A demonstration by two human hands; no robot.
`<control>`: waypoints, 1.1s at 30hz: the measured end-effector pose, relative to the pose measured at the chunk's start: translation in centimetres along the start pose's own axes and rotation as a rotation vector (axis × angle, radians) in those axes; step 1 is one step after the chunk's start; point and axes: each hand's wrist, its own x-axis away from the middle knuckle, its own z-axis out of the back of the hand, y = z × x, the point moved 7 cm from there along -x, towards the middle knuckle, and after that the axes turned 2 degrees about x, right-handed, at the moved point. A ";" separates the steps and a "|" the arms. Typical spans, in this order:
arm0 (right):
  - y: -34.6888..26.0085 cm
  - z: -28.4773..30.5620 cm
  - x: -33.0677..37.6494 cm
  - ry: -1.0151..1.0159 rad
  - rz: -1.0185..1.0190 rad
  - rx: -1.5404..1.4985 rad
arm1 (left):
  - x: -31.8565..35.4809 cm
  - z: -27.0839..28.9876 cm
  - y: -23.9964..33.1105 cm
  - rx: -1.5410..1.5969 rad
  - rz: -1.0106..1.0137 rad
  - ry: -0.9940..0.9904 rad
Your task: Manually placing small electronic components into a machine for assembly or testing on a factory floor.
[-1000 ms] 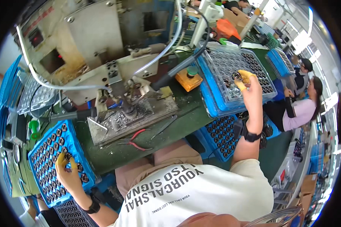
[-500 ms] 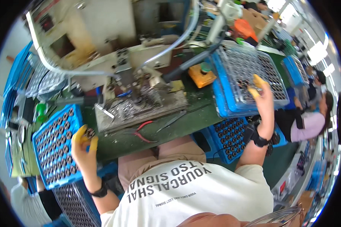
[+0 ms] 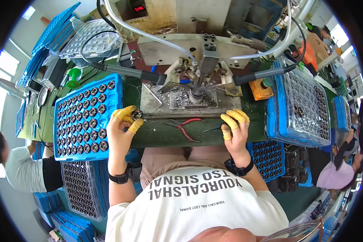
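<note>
My left hand, with yellow finger covers, pinches a small round dark part that looks like a motor stator. It is just left of the machine's metal base plate and beside a blue tray with rows of similar parts. My right hand, also in yellow finger covers, is raised at the plate's right front. Its fingers are bent, the thumb stands apart, and I see nothing in them. Between my hands, red-handled pliers lie on the green bench.
Above the plate stands a metal fixture, flanked by two black-handled tools on cables. Metal scraps litter the plate. Stacked clear and blue trays stand right, beside an orange container. Another tray stack is low left. People work at both sides.
My right hand has come away from the right-hand tray stack to the front of the machine. My left hand, with the round part, has moved off the left tray toward the plate. The view has turned.
</note>
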 end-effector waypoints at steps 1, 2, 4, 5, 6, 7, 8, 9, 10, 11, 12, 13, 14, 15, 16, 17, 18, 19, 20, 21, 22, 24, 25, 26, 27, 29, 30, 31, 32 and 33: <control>0.2 -0.1 0.0 0.021 -0.037 0.015 | 0.0 -0.1 -0.2 0.021 0.022 -0.028; 0.4 -0.1 0.0 0.021 -0.042 0.008 | 0.0 -0.1 -0.3 0.021 0.026 -0.026; 0.6 -0.4 0.3 0.007 -0.047 0.018 | 0.0 0.0 -1.0 0.124 0.074 0.013; 0.7 -0.5 0.4 -0.004 -0.053 0.030 | -0.1 -0.1 -1.0 0.126 0.078 0.012; 0.6 -0.5 0.3 -0.010 -0.057 0.032 | -0.1 -0.2 -0.8 0.101 0.069 0.014; 0.6 -0.6 0.2 -0.015 -0.058 0.034 | -0.2 -0.2 -0.6 0.076 0.060 0.017; 0.5 -0.7 0.2 -0.019 -0.063 0.043 | -0.2 -0.1 -0.6 0.079 0.064 0.017; 0.5 -0.8 0.2 -0.023 -0.068 0.051 | -0.2 -0.2 -0.4 0.053 0.051 0.010; 0.5 -0.8 0.2 -0.026 -0.067 0.052 | -0.1 -0.2 -0.3 0.026 0.038 0.002; 0.5 -0.8 0.2 -0.024 -0.072 0.059 | -0.1 -0.2 -0.2 0.028 0.039 0.002; 0.5 -0.8 0.3 -0.021 -0.077 0.067 | -0.2 -0.3 -0.1 0.014 0.041 -0.014; 0.6 -0.8 0.3 -0.022 -0.077 0.068 | -0.2 -0.4 0.0 0.000 0.042 -0.030; 0.6 -0.8 0.3 -0.023 -0.076 0.081 | -0.1 -0.4 0.1 -0.001 0.043 -0.029; 0.6 -0.8 0.3 -0.024 -0.075 0.094 | -0.1 -0.4 0.1 -0.008 0.049 -0.026; 0.5 -0.8 0.3 -0.024 -0.074 0.093 | 0.0 -0.4 0.2 -0.015 0.055 -0.023; 0.4 -0.6 0.0 -0.027 -0.072 0.118 | 0.0 -0.4 0.2 -0.014 0.053 -0.022; 0.2 -0.5 -0.3 -0.030 -0.070 0.142 | 0.0 -0.4 0.2 -0.017 0.051 -0.024; 0.1 -0.5 -0.6 -0.030 -0.068 0.142 | 0.1 -0.4 0.2 -0.021 0.049 -0.026; 0.1 -0.5 -1.0 -0.009 -0.105 0.067 | 0.1 -0.4 0.2 -0.019 0.048 -0.023; 0.1 -0.5 -1.5 0.010 -0.142 -0.009 | 0.1 -0.4 0.4 -0.027 0.021 -0.015; -0.2 -0.5 -2.5 0.009 -0.144 -0.075 | 0.0 -0.3 0.5 -0.034 -0.007 -0.005; -0.1 -1.4 -3.9 0.012 -0.204 -0.196 | 0.0 -0.4 0.6 -0.043 -0.023 -0.008; 0.3 -2.0 -4.5 0.015 -0.266 -0.319 | 0.0 -0.5 0.7 -0.054 -0.037 -0.011; 0.9 -3.0 -4.9 -0.016 -0.320 -0.392 | -0.1 -0.4 0.7 -0.052 -0.038 -0.009; 0.8 -3.4 -5.4 -0.017 -0.317 -0.391 | -0.1 -0.4 0.8 -0.060 -0.049 -0.012; 1.1 -5.4 -5.8 -0.061 -0.510 -0.717 | 0.0 -0.4 0.8 -0.067 -0.059 -0.010; 0.8 -5.7 -6.0 -0.064 -0.506 -0.719 | 0.0 -0.3 0.9 -0.076 -0.063 -0.008; 0.6 -6.1 -6.1 -0.062 -0.517 -0.765 | 0.1 -0.3 1.0 -0.085 -0.068 -0.007; 0.5 -6.5 -6.1 -0.061 -0.527 -0.811 | 0.1 -0.3 0.9 -0.082 -0.068 -0.002; 0.5 -6.7 -6.1 -0.059 -0.538 -0.855 | 0.1 -0.3 0.8 -0.088 -0.066 -0.006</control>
